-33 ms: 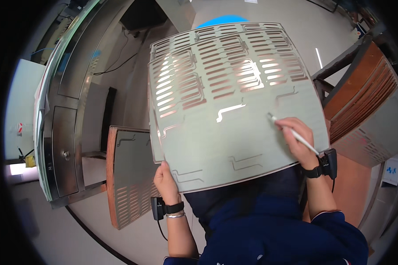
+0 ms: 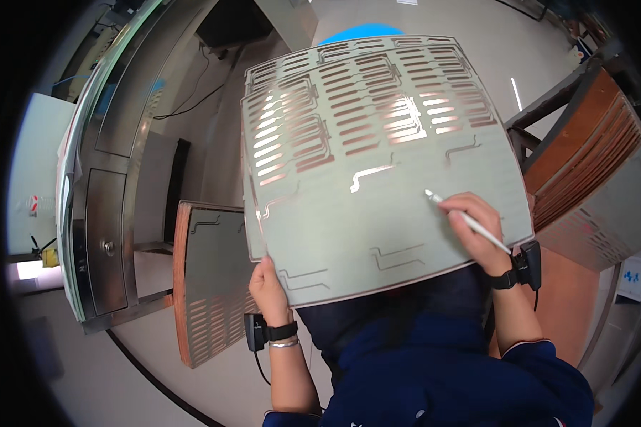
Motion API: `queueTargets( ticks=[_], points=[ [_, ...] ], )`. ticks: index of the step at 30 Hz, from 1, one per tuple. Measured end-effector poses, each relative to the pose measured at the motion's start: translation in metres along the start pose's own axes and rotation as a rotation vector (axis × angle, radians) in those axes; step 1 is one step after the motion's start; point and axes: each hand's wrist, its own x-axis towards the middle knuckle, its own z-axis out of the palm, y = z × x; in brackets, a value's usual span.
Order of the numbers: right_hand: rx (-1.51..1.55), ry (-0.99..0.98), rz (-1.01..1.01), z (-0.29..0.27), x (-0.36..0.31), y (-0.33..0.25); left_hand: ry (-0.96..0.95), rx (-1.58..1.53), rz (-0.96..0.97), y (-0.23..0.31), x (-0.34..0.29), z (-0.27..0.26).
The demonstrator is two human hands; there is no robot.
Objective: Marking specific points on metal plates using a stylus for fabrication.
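Observation:
A large pale grey-green circuit board panel (image 2: 349, 235) with shiny copper slots and thin bent traces lies tilted before me, over my lap. My left hand (image 2: 268, 290) grips its lower left edge, thumb on top and the other fingers hidden beneath. In my right hand (image 2: 478, 228) is a slim white pen-shaped tool (image 2: 486, 233) with a metallic tip. That tip points up and left, at or just above the plain area right of a bright copper trace; contact cannot be made out. Another panel's edge shows underneath along the left and top.
To the left, a stack of similar panels (image 2: 217, 285) stands on edge by a metal cabinet (image 2: 107, 228). More copper-edged panels (image 2: 598, 171) lean in a dark frame at the right. A blue round thing (image 2: 363, 32) shows behind the top edge.
The tool's tip has shifted slightly left and down over the panel, with my right hand. My left hand keeps its grip.

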Motion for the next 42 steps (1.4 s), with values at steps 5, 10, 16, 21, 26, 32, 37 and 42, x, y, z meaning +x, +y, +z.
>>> queueTargets(
  ticks=[5, 10, 16, 21, 26, 32, 37, 42],
  points=[
    [-0.015, -0.225, -0.03, 0.024, -0.012, -0.011, -0.011, -0.063, -0.066, 0.001, 0.011, 0.006],
    [-0.021, -0.262, -0.007, 0.018, -0.026, -0.009, 0.108, 0.184, 0.177, -0.007, 0.0, -0.007],
    [-0.085, -0.37, -0.22, 0.01, -0.029, -0.011, -0.232, 0.812, 0.957, 0.029, -0.051, 0.011],
    [-0.114, -0.395, -0.263, 0.012, -0.031, -0.011, -0.658, 1.031, 0.844, 0.044, -0.071, 0.064],
    [-0.152, -0.389, -0.304, 0.015, -0.034, -0.009, -0.645, 1.177, 0.831, 0.038, -0.064, 0.068],
    [-0.148, -0.377, -0.292, 0.016, -0.036, -0.009, -0.604, 1.188, 0.875, 0.032, -0.065, 0.071],
    [-0.184, -0.295, -0.316, 0.023, -0.04, -0.003, -0.609, 1.169, 0.865, 0.038, -0.068, 0.073],
    [-0.218, -0.264, -0.317, 0.024, -0.038, -0.006, -0.603, 1.146, 0.859, 0.039, -0.067, 0.071]
  ],
)
